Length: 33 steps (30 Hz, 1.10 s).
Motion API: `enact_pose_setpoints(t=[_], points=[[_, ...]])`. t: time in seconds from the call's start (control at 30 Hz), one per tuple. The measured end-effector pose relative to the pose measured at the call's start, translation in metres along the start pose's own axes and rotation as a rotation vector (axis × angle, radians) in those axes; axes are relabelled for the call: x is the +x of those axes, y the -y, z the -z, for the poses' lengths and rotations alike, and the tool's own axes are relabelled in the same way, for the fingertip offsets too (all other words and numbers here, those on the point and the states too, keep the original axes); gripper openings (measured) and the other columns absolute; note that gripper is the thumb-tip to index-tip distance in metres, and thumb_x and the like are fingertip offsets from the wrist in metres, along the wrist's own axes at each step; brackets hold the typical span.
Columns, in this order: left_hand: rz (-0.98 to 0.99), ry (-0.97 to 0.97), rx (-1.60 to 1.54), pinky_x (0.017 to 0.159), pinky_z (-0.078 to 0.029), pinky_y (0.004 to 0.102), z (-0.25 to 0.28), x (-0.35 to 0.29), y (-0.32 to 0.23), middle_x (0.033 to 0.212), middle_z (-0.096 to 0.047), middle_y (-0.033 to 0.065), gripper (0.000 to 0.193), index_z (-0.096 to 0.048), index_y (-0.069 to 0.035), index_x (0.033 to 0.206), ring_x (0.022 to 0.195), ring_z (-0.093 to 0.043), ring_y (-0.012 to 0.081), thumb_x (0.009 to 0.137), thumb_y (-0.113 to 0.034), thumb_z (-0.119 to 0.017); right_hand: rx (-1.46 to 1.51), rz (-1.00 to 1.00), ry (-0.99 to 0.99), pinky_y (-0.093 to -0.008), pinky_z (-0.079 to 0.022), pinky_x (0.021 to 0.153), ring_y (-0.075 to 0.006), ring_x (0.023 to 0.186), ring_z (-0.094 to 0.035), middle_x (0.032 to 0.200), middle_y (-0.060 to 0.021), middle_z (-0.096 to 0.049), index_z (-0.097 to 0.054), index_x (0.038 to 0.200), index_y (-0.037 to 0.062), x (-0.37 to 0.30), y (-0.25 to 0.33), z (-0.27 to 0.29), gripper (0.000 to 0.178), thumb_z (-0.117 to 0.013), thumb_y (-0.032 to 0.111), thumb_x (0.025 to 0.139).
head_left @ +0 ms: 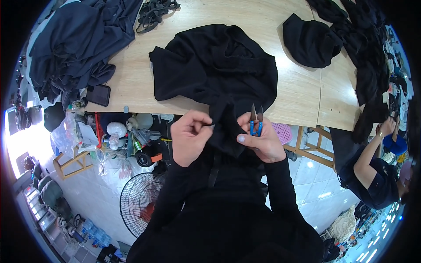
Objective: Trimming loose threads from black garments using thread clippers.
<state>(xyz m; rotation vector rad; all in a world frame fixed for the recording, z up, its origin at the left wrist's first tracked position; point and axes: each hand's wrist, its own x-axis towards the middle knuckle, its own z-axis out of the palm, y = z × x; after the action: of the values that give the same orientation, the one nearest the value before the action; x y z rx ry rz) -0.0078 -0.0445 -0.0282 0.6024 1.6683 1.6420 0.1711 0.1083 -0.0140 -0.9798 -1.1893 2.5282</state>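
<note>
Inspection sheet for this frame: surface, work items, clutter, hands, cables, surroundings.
Surface: pale wooden table, made of joined panels.
Work items: black garment spread on the table, its edge pulled off toward the person; blue-handled thread snips.
Clutter: dark blue fabric pile at the left, black cloth bundle, more black fabric at the right, black straps, dark phone.
Hands: left hand pinches the garment edge; right hand grips the fabric and the snips, blades pointing up.
Cables: nothing seen.
Surroundings: floor fan, tiled floor, a shelf of odds and ends under the table, another person at the right.
</note>
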Motion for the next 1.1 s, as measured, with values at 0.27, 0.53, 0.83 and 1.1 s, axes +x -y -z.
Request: enact_pose_setpoints(t=[0.27, 0.53, 0.83, 1.1], points=[[-0.26, -0.497, 0.203, 0.058, -0.036, 0.0201, 0.002, 0.001, 0.027, 0.081, -0.062, -0.0016, 0.021, -0.07, -0.001, 0.11, 0.067, -0.05, 0.0011, 0.094, 0.013, -0.067, -0.602, 0.743, -0.861, -0.025, -0.039, 0.067, -0.0087, 0.075, -0.048, 0.091, 0.0007, -0.059, -0.058, 0.096, 0.0049, 0.004, -0.021, -0.001, 0.025, -0.073, -0.012, 0.085], [-0.031, -0.253, -0.461, 0.092, -0.065, 0.0342, -0.015, 0.001, 0.01, 0.118, -0.073, 0.0157, 0.023, -0.061, 0.002, 0.131, 0.104, -0.076, 0.0209, 0.111, 0.002, -0.052, 0.203, 0.468, -0.391, -0.0174, -0.044, 0.062, -0.0063, 0.079, -0.064, 0.101, -0.0022, -0.065, -0.06, 0.124, 0.0055, -0.008, -0.006, -0.001, 0.032, -0.077, -0.002, 0.098], [-0.187, -0.12, -0.714, 0.098, -0.062, 0.0372, -0.013, 0.001, -0.006, 0.116, -0.072, 0.0166, 0.027, -0.062, 0.008, 0.132, 0.107, -0.074, 0.0219, 0.106, 0.002, -0.056, -0.299, 0.646, -0.297, -0.0226, -0.035, 0.066, -0.0066, 0.07, -0.049, 0.087, 0.0001, -0.057, -0.061, 0.095, 0.0078, -0.022, 0.006, 0.021, 0.031, -0.081, -0.012, 0.08], [0.006, -0.355, -0.668, 0.093, -0.06, 0.0301, -0.034, -0.001, -0.002, 0.111, -0.07, 0.0136, 0.039, -0.058, 0.0, 0.119, 0.102, -0.072, 0.0182, 0.09, 0.015, -0.078, -0.378, 0.894, -0.833, -0.0217, -0.035, 0.066, -0.0059, 0.071, -0.047, 0.092, -0.0002, -0.056, -0.054, 0.093, 0.0085, -0.006, -0.014, 0.006, 0.035, -0.075, -0.016, 0.081]])
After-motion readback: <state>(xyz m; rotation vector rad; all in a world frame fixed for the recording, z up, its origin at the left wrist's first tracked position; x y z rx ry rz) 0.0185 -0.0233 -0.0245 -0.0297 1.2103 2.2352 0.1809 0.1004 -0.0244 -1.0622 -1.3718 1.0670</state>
